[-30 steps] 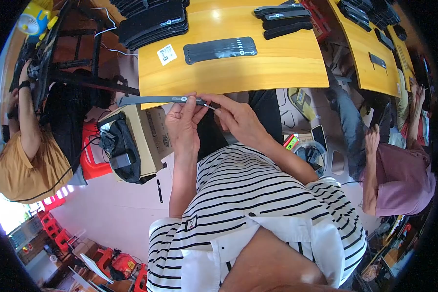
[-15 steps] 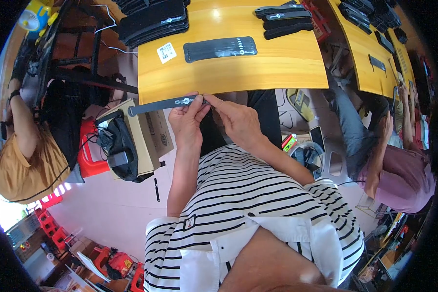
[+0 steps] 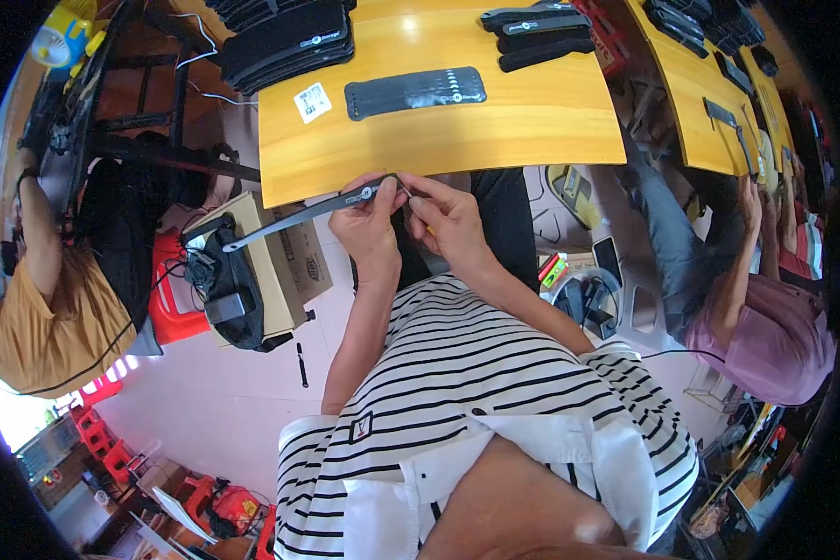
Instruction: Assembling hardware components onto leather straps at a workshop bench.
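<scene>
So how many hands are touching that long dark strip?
2. The left hand pinches the long dark strip near its end, and the right hand grips that end beside it.

Black strap, yellow wooden table, black-and-white striped shirt, red stool.

Long black strap, tilted, below table edge

Black strip now tilted, free end dipped twd box.
</scene>
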`<state>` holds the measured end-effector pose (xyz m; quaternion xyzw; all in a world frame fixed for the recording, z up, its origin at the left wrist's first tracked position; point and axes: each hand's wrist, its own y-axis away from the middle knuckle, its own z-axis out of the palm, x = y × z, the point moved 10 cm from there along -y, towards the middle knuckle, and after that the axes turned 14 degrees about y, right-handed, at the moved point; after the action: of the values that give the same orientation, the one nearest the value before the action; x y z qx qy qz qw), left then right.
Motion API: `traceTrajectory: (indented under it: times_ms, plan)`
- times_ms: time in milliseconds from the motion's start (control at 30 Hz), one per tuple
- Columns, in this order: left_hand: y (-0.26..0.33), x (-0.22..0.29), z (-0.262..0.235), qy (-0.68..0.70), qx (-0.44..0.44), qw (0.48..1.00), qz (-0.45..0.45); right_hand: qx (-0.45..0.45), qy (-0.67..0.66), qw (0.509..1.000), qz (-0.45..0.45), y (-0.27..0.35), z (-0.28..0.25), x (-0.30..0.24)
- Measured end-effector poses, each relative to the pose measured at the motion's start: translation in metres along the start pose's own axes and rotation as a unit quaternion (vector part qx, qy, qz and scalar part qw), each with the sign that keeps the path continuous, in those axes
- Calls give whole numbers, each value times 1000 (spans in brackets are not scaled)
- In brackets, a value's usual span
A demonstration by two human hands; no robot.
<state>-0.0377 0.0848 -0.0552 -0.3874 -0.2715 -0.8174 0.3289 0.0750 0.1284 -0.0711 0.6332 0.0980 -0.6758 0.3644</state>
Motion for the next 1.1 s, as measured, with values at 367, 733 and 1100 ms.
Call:
traceTrajectory:
  times_ms: [367,733,1100]
  plan:
    - [-16,-17,1,-63,-135,963,-225,5,488,816,-309,9,-10,-82]
    - [-11,-15,0,-54,-84,989,-108,-23,59,998,13,-4,-17,4]
    - [-10,-41,-12,-167,-206,900,-345,-73,531,812,-230,4,-6,-55]
